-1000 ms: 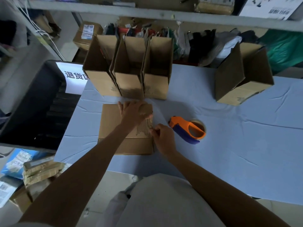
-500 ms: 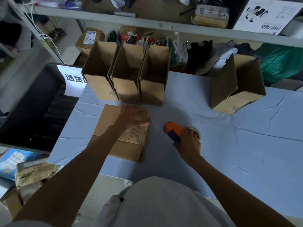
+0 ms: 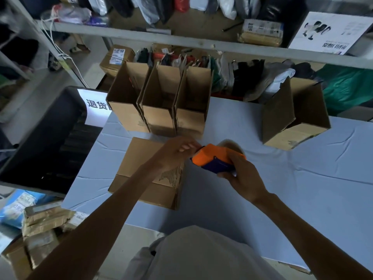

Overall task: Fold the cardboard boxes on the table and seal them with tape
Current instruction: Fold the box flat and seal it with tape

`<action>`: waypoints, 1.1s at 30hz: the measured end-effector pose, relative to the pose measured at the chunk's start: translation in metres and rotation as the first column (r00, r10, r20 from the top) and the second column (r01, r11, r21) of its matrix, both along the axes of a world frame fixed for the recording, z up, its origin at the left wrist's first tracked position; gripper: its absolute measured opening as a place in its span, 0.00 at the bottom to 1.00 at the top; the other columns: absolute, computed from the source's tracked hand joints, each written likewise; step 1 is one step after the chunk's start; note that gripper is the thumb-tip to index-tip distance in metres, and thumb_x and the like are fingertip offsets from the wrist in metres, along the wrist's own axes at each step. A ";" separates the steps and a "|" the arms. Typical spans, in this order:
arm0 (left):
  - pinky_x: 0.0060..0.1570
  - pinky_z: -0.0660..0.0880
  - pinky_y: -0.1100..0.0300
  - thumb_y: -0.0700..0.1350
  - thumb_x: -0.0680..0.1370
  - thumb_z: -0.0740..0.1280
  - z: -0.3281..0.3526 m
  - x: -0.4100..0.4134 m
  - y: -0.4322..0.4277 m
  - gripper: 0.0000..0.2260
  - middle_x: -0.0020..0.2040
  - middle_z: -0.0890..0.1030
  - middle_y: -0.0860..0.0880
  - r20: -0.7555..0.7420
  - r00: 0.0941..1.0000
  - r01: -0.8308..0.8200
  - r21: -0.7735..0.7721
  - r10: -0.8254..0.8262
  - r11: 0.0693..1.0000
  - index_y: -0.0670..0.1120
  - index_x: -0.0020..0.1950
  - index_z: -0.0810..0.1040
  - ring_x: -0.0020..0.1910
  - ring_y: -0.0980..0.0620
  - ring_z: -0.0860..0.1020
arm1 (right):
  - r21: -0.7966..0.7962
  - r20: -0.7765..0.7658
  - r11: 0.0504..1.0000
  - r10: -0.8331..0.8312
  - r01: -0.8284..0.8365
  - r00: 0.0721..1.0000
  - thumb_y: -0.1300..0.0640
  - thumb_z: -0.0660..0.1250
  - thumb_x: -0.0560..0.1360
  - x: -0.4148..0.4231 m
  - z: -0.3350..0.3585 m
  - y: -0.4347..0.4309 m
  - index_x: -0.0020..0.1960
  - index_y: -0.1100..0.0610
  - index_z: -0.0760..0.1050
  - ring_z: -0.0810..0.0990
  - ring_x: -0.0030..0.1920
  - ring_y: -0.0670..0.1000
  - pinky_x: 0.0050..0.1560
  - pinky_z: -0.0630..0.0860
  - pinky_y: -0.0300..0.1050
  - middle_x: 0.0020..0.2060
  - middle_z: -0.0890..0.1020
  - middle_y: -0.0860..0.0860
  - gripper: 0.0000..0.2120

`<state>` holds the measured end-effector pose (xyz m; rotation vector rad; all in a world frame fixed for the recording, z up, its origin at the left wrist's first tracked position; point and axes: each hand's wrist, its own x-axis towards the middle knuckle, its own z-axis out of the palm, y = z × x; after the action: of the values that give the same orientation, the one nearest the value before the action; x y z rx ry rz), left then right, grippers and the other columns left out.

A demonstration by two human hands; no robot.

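Cardboard box (image 3: 141, 172), brown and lying low with its broad face up, sits on the near left part of the table (image 3: 282, 188), just in front of a row of three upright open boxes (image 3: 159, 118). The table is covered with a pale blue, creased cloth. A fourth open box (image 3: 292, 118) leans tilted at the far right, well apart from the row. Behind the table runs a grey metal shelf (image 3: 181, 41) loaded with bagged goods and a white printed placard (image 3: 331, 33); beneath it hang or lie dark garments and plastic bags (image 3: 248, 77). To the left of the table stands a dark bin (image 3: 40, 138) bearing a white sign (image 3: 94, 106), and taped parcels (image 3: 44, 221) are stacked on the floor by the near left corner. The task box shows a fold line across its width and a patch of dark printed stripes by its right edge; the left forearm crosses over it. The right hand (image 3: 242, 178) grips the blue handle of an orange tape dispenser (image 3: 216, 158), held in the air just right of the box, nose pointing left. The left hand (image 3: 177, 152) hovers over the far right corner of the box, fingers bent, fingertips (image 3: 189, 146) at the nose of the dispenser; whether they pinch a tape end cannot be told.
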<state>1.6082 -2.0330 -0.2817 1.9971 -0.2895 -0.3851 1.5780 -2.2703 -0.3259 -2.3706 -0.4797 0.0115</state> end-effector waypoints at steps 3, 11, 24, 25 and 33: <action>0.51 0.75 0.60 0.46 0.78 0.65 0.007 0.006 0.005 0.05 0.46 0.82 0.52 -0.026 0.999 0.036 0.004 -0.036 0.999 0.54 0.46 0.79 0.48 0.56 0.80 | 0.163 -0.156 0.983 0.113 -0.087 0.981 0.57 0.73 0.68 0.005 0.018 -0.002 0.62 0.49 0.70 0.81 0.48 0.47 0.44 0.78 0.42 0.50 0.81 0.47 0.24; 0.37 0.75 0.70 0.37 0.77 0.65 0.004 0.011 0.012 0.06 0.39 0.80 0.50 -0.219 0.967 -0.136 -0.029 0.127 0.990 0.46 0.46 0.79 0.35 0.64 0.79 | 0.060 -0.202 0.998 -0.020 0.033 0.979 0.54 0.81 0.59 0.008 0.033 0.013 0.57 0.48 0.62 0.80 0.37 0.47 0.35 0.78 0.39 0.39 0.78 0.45 0.35; 0.40 0.77 0.67 0.43 0.76 0.69 0.001 -0.002 0.013 0.05 0.37 0.82 0.49 -0.104 0.915 -0.370 0.176 0.391 0.912 0.42 0.45 0.82 0.35 0.59 0.80 | 0.089 -0.217 0.996 0.034 -0.015 0.976 0.43 0.78 0.64 0.011 0.032 0.028 0.57 0.50 0.72 0.81 0.44 0.44 0.43 0.82 0.45 0.45 0.81 0.44 0.27; 0.41 0.77 0.64 0.43 0.75 0.69 0.002 -0.004 0.013 0.05 0.37 0.82 0.49 -0.073 0.908 -0.394 0.184 0.412 0.900 0.43 0.44 0.82 0.36 0.57 0.81 | 0.097 -0.211 0.995 0.042 -0.022 0.977 0.44 0.78 0.63 0.011 0.031 0.029 0.57 0.50 0.72 0.81 0.44 0.44 0.43 0.82 0.44 0.46 0.81 0.43 0.27; 0.36 0.77 0.67 0.41 0.76 0.68 0.000 -0.008 0.017 0.04 0.36 0.81 0.47 -0.186 0.871 -0.430 0.158 0.454 0.889 0.41 0.46 0.80 0.34 0.55 0.79 | 0.033 -0.139 0.993 0.113 -0.110 0.984 0.44 0.77 0.64 0.020 0.032 0.029 0.59 0.51 0.73 0.80 0.45 0.42 0.43 0.78 0.35 0.47 0.81 0.43 0.28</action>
<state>1.5999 -2.0156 -0.2816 2.0340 0.3373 -0.3250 1.5975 -2.2410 -0.2938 -2.2965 -0.5399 0.2216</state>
